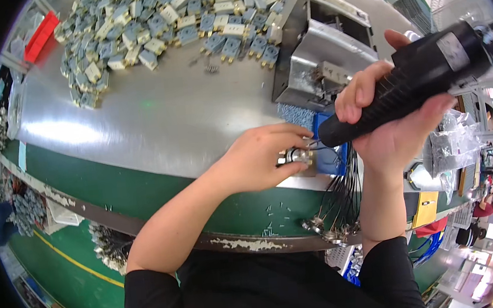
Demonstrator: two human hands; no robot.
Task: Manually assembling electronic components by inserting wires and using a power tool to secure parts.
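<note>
My right hand (401,127) is wrapped round a black electric screwdriver (397,89), tilted with its tip pointing down to the left. The tip reaches a small silver metal part with a dark band (295,156). My left hand (261,155) pinches that part between thumb and fingers at the table's front, partly hiding it. A blue tray (326,167) sits just behind the tip, under the screwdriver. Small bluish screws or pins (296,115) lie heaped beside the tray.
A large pile of grey and cream socket-like pieces (186,20) covers the back of the metal table (153,109). A metal box fixture (325,45) stands at the back right. Black wires with metal ends (346,198) lie at the front edge near loose screws (273,217). A red bin (41,37) sits far left.
</note>
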